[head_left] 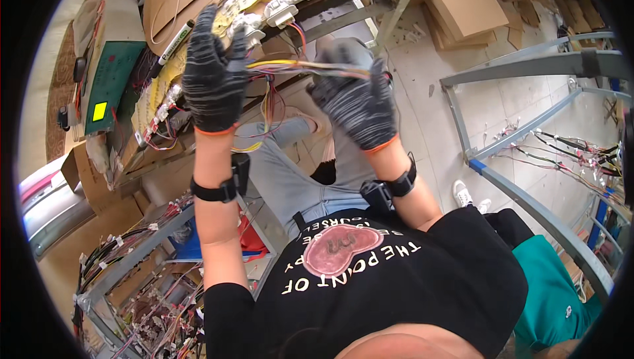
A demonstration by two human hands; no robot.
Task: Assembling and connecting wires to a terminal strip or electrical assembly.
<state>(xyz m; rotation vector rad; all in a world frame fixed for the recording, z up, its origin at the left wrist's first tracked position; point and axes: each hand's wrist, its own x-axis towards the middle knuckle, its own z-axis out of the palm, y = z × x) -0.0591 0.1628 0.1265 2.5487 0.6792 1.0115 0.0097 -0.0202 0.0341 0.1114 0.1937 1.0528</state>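
Both my hands wear grey-black knitted gloves with orange cuffs. A bundle of thin wires (281, 65), yellow, white, red and others, stretches nearly level between them. At its left end is my left hand (214, 78), with the index finger pointing up and the thumb apart from it; the grip on the wires is partly hidden behind the palm. My right hand (360, 98) closes round the other end, its fingers somewhat blurred. Looser coloured wires (267, 105) hang below the bundle. Just beyond, white connectors (281, 12) line the edge of a sloping board (247, 9).
A marker pen (175, 43) and a green tester box (113, 88) with a lit yellow panel lie left of my left hand. Metal frames (515, 197) draped with wire harnesses (561, 151) stand at right. Cardboard (465, 7) is stacked at far right. A person in green (548, 286) is nearby.
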